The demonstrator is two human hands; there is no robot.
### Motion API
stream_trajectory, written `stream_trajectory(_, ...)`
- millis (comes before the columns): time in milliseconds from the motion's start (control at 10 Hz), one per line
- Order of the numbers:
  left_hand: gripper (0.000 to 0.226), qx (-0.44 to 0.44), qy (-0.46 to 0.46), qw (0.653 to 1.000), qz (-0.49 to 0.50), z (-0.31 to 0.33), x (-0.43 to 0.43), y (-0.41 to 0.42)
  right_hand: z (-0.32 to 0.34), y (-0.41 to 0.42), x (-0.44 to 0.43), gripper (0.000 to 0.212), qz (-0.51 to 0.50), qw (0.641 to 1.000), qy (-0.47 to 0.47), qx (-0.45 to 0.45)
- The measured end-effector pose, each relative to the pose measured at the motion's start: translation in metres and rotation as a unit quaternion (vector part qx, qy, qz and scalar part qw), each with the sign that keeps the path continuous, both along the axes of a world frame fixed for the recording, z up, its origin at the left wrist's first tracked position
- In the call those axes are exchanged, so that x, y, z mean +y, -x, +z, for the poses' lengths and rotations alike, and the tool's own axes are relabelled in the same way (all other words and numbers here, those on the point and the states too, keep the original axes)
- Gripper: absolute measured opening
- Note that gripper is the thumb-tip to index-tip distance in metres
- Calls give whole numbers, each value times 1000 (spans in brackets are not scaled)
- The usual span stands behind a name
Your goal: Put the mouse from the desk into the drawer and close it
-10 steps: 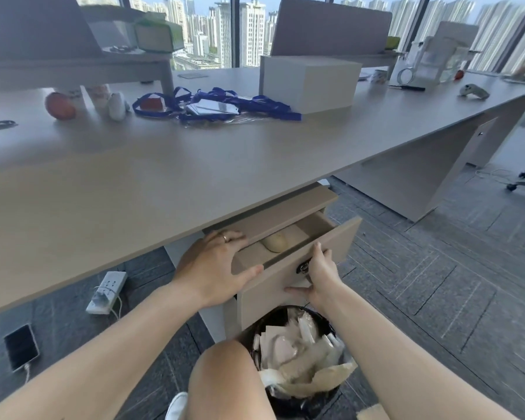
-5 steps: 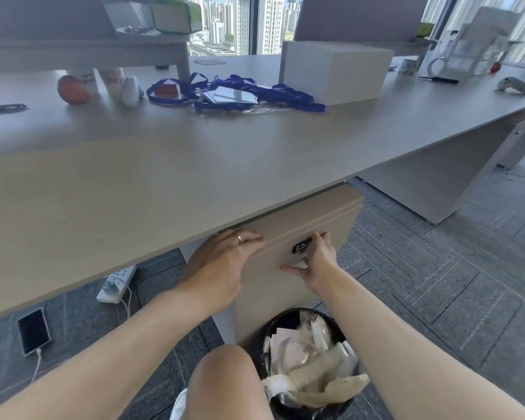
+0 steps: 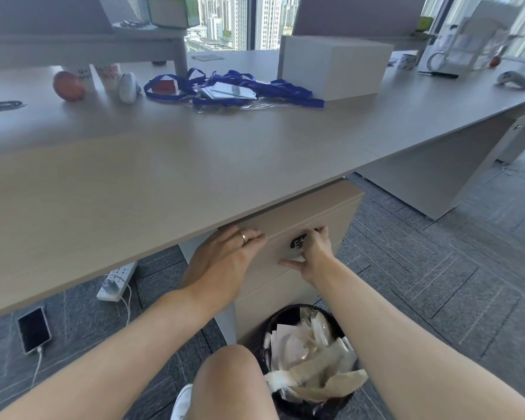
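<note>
The closed drawer hides its inside, so the mouse cannot be seen, and the bench front edge covers the left hand fingertips.

A full waste bin crowds the floor below the shut drawer; carpet to its right lies open.

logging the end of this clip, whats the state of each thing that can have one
drawer: shut, front flush with the cabinet
left hand: flat on the drawer front, holding nothing
right hand: by the lock, holding nothing
phone: on the floor, cable plugged in, screen dark
bin: open-topped, full of paper
</note>
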State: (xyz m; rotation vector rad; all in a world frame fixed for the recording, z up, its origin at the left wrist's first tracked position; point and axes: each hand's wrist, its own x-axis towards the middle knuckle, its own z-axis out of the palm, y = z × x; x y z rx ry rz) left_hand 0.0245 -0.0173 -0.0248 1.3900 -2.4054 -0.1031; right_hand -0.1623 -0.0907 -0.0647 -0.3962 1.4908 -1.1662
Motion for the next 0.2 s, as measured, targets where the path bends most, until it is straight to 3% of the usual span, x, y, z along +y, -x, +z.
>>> stream_trajectory(100, 88, -7, -1, 1000, -4, 1, -3, -1, -3, 2, 3, 51, 2, 1000, 9, -13)
stream_trajectory(200, 88, -19, -10, 1000, 9, 8, 4, 2, 6, 9, 12, 46, 31, 999, 1, -17)
